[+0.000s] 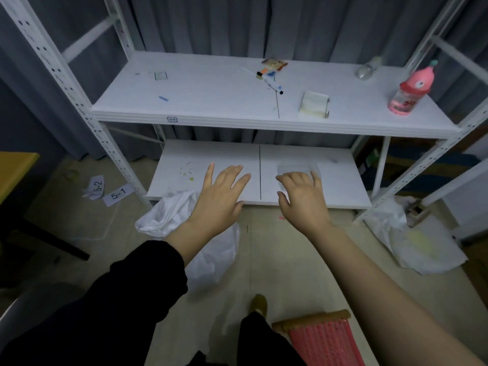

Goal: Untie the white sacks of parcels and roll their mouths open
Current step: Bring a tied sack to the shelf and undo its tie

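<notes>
Left hand (pixel 220 196) and right hand (pixel 301 199) hover apart, empty and loose-fingered, near a crumpled white plastic sack (pixel 163 215) on the floor (pixel 280 260).

The rack (pixel 211 96) is showing white throughout. The curtain (pixel 317 27) at twelve o'clock is presenting grey. The bottle (pixel 412 88) at two o'clock is showing pink. The left sack (pixel 169 215) at eight o'clock and right sack (pixel 412 241) at four o'clock are showing white. The sleeve (pixel 118 299) is reading black; the stool (pixel 324 342) at six o'clock, red ribbing.
</notes>
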